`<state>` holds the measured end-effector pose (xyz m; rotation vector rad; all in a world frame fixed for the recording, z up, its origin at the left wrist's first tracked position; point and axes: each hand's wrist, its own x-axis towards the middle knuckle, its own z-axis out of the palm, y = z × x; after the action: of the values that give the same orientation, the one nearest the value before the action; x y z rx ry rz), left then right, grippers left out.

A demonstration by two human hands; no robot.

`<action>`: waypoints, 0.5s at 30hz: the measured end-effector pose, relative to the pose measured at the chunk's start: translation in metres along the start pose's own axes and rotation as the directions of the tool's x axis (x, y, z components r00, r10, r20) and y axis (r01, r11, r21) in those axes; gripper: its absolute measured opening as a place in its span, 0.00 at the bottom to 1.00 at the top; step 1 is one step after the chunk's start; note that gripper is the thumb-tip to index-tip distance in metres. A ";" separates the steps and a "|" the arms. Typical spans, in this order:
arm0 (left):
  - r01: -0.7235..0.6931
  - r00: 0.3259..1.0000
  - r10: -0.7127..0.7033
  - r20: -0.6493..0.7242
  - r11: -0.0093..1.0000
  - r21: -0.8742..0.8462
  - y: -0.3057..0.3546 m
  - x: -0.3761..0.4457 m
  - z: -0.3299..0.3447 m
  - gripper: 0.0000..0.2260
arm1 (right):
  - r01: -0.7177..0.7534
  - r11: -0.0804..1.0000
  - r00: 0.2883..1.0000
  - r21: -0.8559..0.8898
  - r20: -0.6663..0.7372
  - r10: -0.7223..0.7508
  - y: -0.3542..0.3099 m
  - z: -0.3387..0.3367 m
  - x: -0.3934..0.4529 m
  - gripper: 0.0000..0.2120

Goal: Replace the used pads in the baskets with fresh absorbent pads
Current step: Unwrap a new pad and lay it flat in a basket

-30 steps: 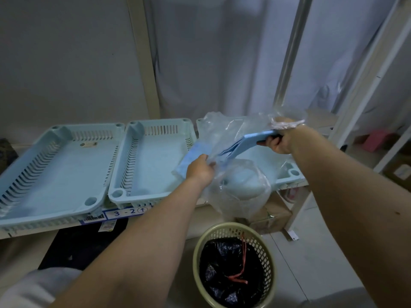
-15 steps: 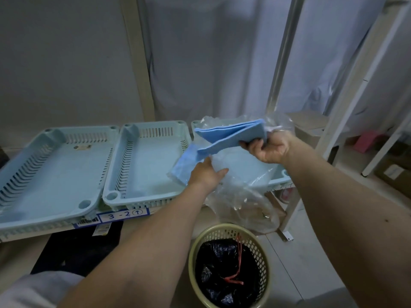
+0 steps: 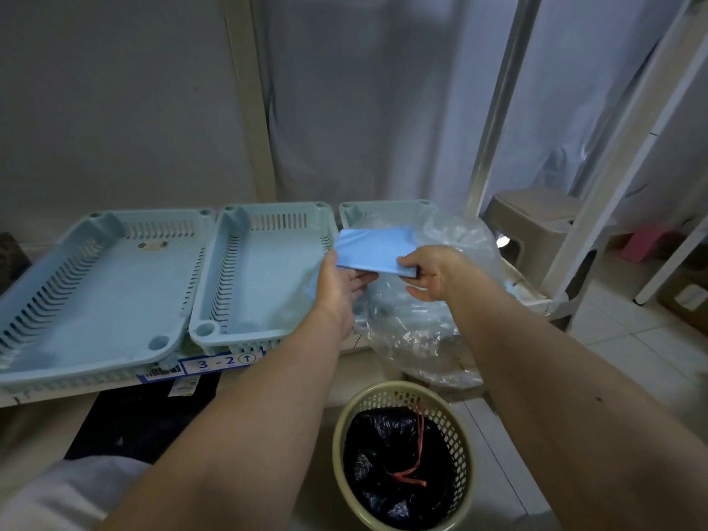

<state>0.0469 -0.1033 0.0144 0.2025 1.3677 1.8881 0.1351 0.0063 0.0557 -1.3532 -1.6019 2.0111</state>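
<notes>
Folded blue pad now flattened and level, no longer fanned open as half a second ago, held over the right basket at 12 o'clock of the waste bin. Right hand fingers pinching its near right corner; left hand moved up, thumb on its left edge. Clear bag sagging beneath.

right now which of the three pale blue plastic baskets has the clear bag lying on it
The rightmost pale blue plastic basket: the crumpled clear plastic bag covers most of it, leaving only its back rim showing. The other two are uncovered.
</notes>
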 end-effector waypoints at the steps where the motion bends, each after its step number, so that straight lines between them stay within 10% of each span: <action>1: 0.017 1.000 -0.018 -0.009 0.996 -0.091 0.001 0.004 -0.002 0.27 | -0.002 0.999 1.000 -0.053 -0.020 0.001 0.001 0.000 0.000 0.05; 6: 0.129 0.968 -0.162 -0.192 0.976 -0.174 0.005 0.003 -0.006 0.16 | 0.056 0.979 0.995 -0.198 -0.071 -0.071 0.007 0.009 -0.001 0.07; 11: 0.092 0.914 -0.180 -0.364 0.965 -0.246 0.008 0.006 -0.014 0.08 | 0.206 0.713 0.870 -0.670 -0.207 -0.447 0.014 0.009 0.025 0.14; 15: 0.141 0.901 -0.218 -0.374 0.965 -0.223 0.011 0.018 -0.018 0.08 | 0.227 0.568 0.905 -0.791 -0.043 -0.422 0.027 0.019 0.036 0.26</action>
<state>0.0195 -0.1061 0.0111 -0.4141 1.3943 1.9517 0.1105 0.0085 0.0139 -1.2849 -2.5061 0.8757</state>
